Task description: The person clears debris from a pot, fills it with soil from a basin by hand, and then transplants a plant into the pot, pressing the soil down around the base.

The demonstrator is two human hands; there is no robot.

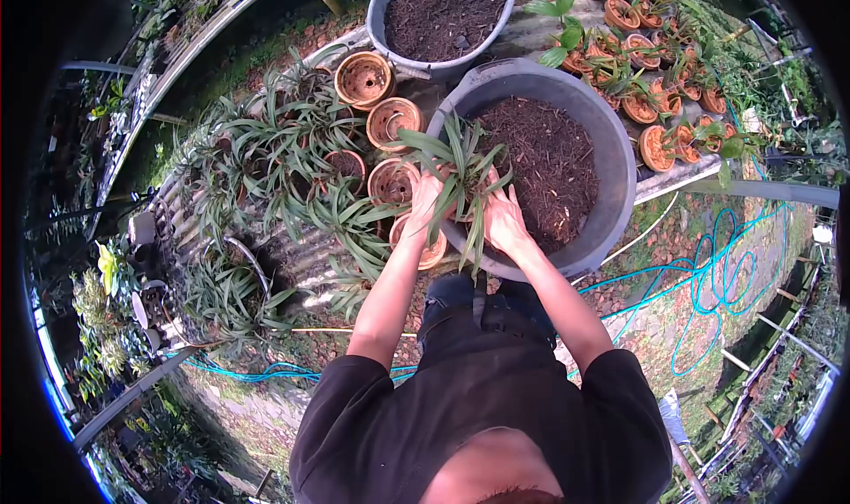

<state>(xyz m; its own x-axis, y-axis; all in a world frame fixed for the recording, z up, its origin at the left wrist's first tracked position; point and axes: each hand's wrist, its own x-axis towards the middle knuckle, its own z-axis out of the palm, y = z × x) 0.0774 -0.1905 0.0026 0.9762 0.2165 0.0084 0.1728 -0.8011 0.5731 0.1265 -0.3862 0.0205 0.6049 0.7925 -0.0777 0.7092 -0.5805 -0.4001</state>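
Observation:
A leafy plant [462, 160] with long strap-like green leaves is between my hands, over the left rim of a large grey tub [617, 172]. My left hand [430, 196] closes round the plant's base from the left, partly under the leaves. From the right, my right hand [505, 220] presses its fingers against the base, close over the dark potting mix [553, 163] in the tub. Leaves cover the plant's base and some fingertips; I cannot tell whether a pot is around the roots. Beside my left hand stands a terracotta pot [392, 182].
More terracotta pots [364, 79] line up left of the tub. Many leafy plants [297, 136] crowd the corrugated surface at left. A second tub [378, 17] of dark mix stands behind. Small potted plants [639, 107] fill the right. A teal hose [699, 278] coils on the ground.

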